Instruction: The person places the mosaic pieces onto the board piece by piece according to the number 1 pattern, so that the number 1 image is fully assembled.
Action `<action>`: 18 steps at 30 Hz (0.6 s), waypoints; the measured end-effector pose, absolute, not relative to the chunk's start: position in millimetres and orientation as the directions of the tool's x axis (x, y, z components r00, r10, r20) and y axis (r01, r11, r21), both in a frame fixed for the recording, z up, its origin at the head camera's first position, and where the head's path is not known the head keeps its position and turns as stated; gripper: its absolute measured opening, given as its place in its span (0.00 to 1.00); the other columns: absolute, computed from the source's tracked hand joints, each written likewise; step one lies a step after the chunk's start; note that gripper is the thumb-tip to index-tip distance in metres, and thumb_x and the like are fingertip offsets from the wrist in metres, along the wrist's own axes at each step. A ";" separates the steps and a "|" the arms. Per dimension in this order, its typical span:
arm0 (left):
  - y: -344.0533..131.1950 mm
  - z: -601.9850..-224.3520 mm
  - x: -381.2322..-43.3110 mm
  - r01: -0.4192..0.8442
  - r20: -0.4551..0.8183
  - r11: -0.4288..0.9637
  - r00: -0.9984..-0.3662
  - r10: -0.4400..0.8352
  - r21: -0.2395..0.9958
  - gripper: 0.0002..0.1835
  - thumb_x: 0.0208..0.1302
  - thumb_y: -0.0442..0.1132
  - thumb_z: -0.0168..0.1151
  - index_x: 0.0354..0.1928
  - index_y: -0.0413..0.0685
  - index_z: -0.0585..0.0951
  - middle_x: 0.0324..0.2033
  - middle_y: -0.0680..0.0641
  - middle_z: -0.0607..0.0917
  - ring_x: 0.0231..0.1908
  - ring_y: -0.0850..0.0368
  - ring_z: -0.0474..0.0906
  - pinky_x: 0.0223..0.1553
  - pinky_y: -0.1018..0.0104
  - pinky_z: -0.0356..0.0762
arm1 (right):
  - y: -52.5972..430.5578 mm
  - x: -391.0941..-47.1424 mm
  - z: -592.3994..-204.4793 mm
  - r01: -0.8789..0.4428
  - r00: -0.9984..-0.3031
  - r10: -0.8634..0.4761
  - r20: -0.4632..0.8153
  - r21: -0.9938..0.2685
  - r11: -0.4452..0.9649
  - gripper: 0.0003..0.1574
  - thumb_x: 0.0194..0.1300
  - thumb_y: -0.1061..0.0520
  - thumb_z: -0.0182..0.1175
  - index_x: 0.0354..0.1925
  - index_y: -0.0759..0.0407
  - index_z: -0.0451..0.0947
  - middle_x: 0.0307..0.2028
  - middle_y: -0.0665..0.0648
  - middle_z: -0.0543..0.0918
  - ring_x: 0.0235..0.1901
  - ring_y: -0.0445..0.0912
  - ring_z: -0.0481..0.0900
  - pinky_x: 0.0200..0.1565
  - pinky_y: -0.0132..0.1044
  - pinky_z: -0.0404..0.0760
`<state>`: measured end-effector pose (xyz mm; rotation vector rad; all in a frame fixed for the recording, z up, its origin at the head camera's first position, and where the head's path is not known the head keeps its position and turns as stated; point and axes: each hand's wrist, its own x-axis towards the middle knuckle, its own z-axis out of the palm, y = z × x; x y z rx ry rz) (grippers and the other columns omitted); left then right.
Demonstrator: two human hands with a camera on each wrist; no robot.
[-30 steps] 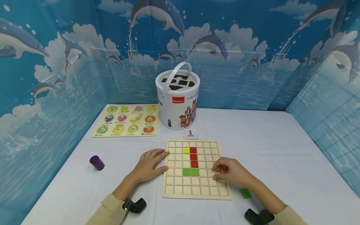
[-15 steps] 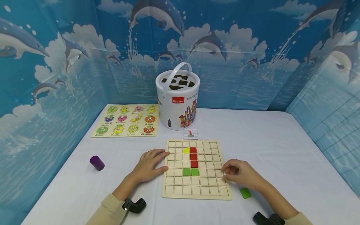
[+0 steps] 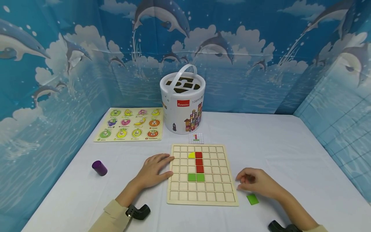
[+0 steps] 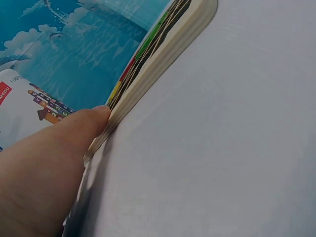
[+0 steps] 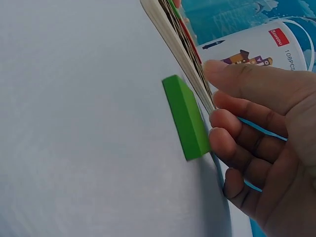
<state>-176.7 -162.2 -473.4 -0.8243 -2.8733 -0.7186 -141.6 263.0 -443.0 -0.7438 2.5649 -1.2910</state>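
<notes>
A wooden grid board (image 3: 203,196) lies flat on the table. In its cells sit a yellow piece (image 3: 191,155) with a slanted or curved left side, a column of red square blocks (image 3: 199,162) and a row of two green square blocks (image 3: 192,177). My left hand (image 3: 155,170) rests beside the board, its fingertips and thumb touching the left edge. Just off the right edge is my right hand (image 3: 259,183), fingers loosely curled around nothing. A loose green block (image 3: 252,199) lies on the cloth below that hand; the right wrist view shows the green block (image 5: 186,118) apart from the fingers.
Behind the board lies a small pattern card (image 3: 196,138), with a white lidded bucket (image 3: 182,112) beyond it. A fruit puzzle board (image 3: 128,125) stands back left. At the left a purple cylinder (image 3: 99,168) rests on the white cloth. A dolphin-print curtain (image 3: 246,80) encloses the table.
My right hand has moved right, from over the board's right columns to just outside its edge. The left hand and the blocks have stayed in place.
</notes>
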 end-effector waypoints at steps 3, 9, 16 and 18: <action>-162.1 -473.7 -176.7 0.516 0.187 0.747 -0.854 0.485 0.419 0.32 0.67 0.61 0.55 0.70 0.60 0.69 0.67 0.49 0.69 0.68 0.46 0.59 0.66 0.39 0.51 | 266.9 -141.1 -443.9 -0.363 -0.850 -0.522 0.068 -0.794 0.488 0.12 0.57 0.54 0.72 0.38 0.56 0.81 0.29 0.48 0.78 0.30 0.41 0.74 0.32 0.32 0.73; -161.6 -474.5 -176.6 0.524 0.206 0.741 -0.850 0.485 0.419 0.32 0.66 0.60 0.56 0.69 0.58 0.70 0.67 0.48 0.70 0.68 0.44 0.60 0.65 0.38 0.52 | 274.7 -141.1 -442.5 -0.342 -0.835 -0.550 0.014 -0.797 0.498 0.12 0.57 0.54 0.72 0.38 0.55 0.82 0.29 0.47 0.78 0.30 0.41 0.74 0.31 0.33 0.71; -161.8 -473.3 -176.5 0.522 0.196 0.744 -0.851 0.488 0.416 0.32 0.67 0.60 0.56 0.70 0.58 0.70 0.67 0.48 0.69 0.68 0.44 0.60 0.66 0.39 0.51 | 282.1 -142.9 -442.0 -0.301 -0.802 -0.594 -0.060 -0.818 0.490 0.13 0.53 0.54 0.75 0.37 0.54 0.83 0.29 0.50 0.80 0.27 0.42 0.72 0.27 0.34 0.70; -162.1 -472.7 -176.1 0.525 0.197 0.741 -0.849 0.490 0.418 0.32 0.67 0.60 0.56 0.70 0.58 0.70 0.67 0.48 0.69 0.68 0.44 0.60 0.66 0.38 0.51 | 283.9 -143.3 -441.6 -0.281 -0.791 -0.606 -0.090 -0.826 0.489 0.15 0.51 0.54 0.75 0.37 0.54 0.83 0.30 0.50 0.80 0.27 0.42 0.72 0.26 0.34 0.70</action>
